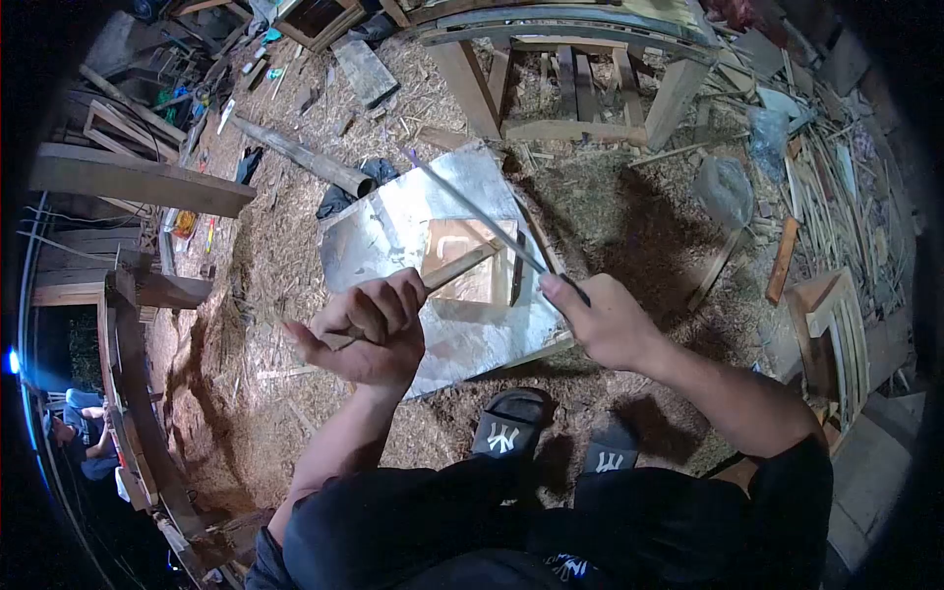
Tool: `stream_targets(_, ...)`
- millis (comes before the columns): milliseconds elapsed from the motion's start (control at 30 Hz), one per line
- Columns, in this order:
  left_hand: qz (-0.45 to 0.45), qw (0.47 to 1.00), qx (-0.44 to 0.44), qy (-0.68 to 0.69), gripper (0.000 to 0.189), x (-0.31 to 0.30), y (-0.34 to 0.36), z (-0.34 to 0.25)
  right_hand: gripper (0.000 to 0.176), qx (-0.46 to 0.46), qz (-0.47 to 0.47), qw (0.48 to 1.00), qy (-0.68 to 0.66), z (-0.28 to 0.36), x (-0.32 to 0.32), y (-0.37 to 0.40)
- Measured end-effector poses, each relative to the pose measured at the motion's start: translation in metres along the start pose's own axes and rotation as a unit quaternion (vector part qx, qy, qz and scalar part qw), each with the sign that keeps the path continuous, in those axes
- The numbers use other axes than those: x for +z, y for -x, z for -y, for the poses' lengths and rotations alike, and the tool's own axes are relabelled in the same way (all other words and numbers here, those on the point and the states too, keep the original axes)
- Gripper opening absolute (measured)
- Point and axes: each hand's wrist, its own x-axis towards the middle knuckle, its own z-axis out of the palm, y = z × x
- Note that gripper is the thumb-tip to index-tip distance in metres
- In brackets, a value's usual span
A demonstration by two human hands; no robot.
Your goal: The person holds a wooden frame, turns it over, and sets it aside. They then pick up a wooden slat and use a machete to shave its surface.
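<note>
My left hand (369,324) is wrapped round a wooden stick (460,267) that slants up to the right, its thumb sticking out to the left. In my right hand (605,320) is a long thin metal rod (472,208), dark at the grip, with the thumb laid along it. The rod runs up and to the left and overlaps the far end of the stick in this view. Below both hands, a square wooden block (472,285) with a pale outline on top rests on a silvery sheet (379,231) on the ground, partly hidden by the stick.
Wood shavings (265,344) cover the ground. A wooden frame (575,130) stands ahead, with a pipe (305,157) to its left. Thin strips (826,206) lie heaped at right, near a slatted wooden piece (831,334). Another person (84,433) is at far left beyond timber beams (143,182).
</note>
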Motion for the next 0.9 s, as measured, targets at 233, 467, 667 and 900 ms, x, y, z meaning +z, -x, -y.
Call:
stream_targets(233, -0.008, 1.0, 0.003, -0.018, 0.082, -0.002, 0.003, 0.001, 0.069, -0.262, -0.11, 0.954, -0.098, -0.001, 0.009, 0.005)
stream_targets(467, -0.012, 1.0, -0.005, -0.015, 0.081, 0.001, 0.005, 0.0, 0.07, 0.044, 0.02, 0.998, 0.042, -0.003, 0.001, 0.0)
stream_targets(667, -0.015, 0.999, 0.0, -0.045, 0.077, 0.004, 0.001, 0.0, 0.067, -0.216, -0.094, 0.971, -0.047, 0.03, -0.006, 0.008)
stream_targets(900, -0.036, 0.999, -0.014, -0.031, 0.082, -0.001, 0.01, 0.0, 0.05, 0.126, 0.066, 0.988, 0.059, -0.013, 0.001, -0.006)
